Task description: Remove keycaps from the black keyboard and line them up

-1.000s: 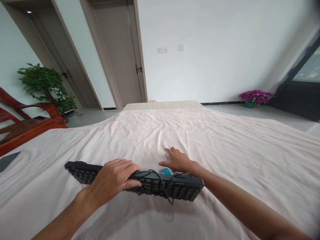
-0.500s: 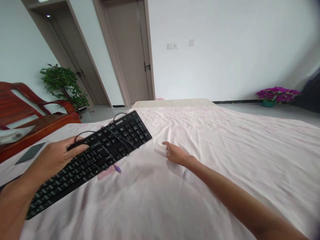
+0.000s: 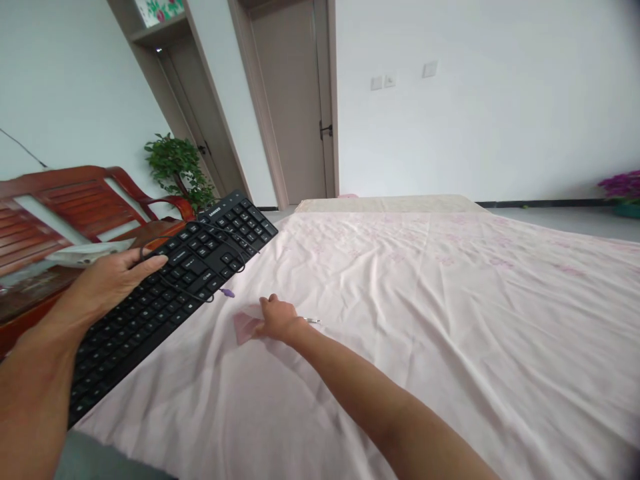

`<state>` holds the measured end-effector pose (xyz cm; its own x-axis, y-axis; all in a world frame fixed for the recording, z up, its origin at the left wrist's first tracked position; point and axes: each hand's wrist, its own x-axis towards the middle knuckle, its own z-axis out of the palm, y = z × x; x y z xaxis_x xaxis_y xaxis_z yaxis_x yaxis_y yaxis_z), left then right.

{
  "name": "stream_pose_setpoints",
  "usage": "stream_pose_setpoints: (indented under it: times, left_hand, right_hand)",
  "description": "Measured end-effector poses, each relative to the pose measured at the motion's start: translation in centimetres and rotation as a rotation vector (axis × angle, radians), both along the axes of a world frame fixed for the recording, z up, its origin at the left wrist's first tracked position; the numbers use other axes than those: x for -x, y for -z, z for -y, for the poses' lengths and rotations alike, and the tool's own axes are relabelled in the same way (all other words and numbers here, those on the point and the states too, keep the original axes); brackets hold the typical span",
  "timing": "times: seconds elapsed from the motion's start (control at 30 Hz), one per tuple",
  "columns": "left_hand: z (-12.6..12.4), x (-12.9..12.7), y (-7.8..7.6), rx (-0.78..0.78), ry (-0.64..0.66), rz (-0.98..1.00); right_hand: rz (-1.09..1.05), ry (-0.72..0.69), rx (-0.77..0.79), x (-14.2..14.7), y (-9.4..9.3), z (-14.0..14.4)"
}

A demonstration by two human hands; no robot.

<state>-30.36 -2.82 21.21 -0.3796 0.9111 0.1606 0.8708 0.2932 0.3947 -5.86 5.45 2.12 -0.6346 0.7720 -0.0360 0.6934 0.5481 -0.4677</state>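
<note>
My left hand point(image 3: 117, 280) is closed on the left part of a black computer keyboard point(image 3: 190, 267), thumb on its keys. The keyboard is tilted and raised above the bedsheet. Its thin black cable is looped around it, and a purple plug point(image 3: 227, 293) hangs at its lower edge. Over the sheet, my right hand point(image 3: 279, 319) has thumb and fingers apart at the right edge of a small flat pink piece point(image 3: 243, 328). A small silvery object point(image 3: 313, 321) lies just beyond my right wrist, partly hidden by it; its kind is unclear.
A pale pink sheet point(image 3: 450, 320) with folds covers the wide surface before me. On the left stands a red wooden bench point(image 3: 75, 200) with white packaging point(image 3: 90, 252) on it. Behind are a leafy plant point(image 3: 175, 163), a closed door point(image 3: 293, 100) and purple flowers point(image 3: 623, 185).
The view has turned left. My right hand has moved left across the sheet to the pink piece, uncovering the silvery object. My left hand still holds the keyboard, now farther from the pink piece.
</note>
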Motion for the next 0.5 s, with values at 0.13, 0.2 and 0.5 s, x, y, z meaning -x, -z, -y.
stream_pose_setpoints:
  times: [0.13, 0.2, 0.5]
  left_hand:
    - [-0.1, 0.6, 0.9, 0.015, 0.061, 0.062]
    - [-0.1, 0.6, 1.3, 0.024, 0.066, 0.105]
    - [-2.8, -9.1, 4.7, 0.208, 0.423, 0.295]
  right_hand:
    - [0.021, 0.011, 0.046, -0.1, -1.1, -0.1]
    - [0.021, 0.046, 0.053, -2.4, -2.1, -1.1]
    - [-0.028, 0.541, 0.072, -28.5, -5.8, -7.5]
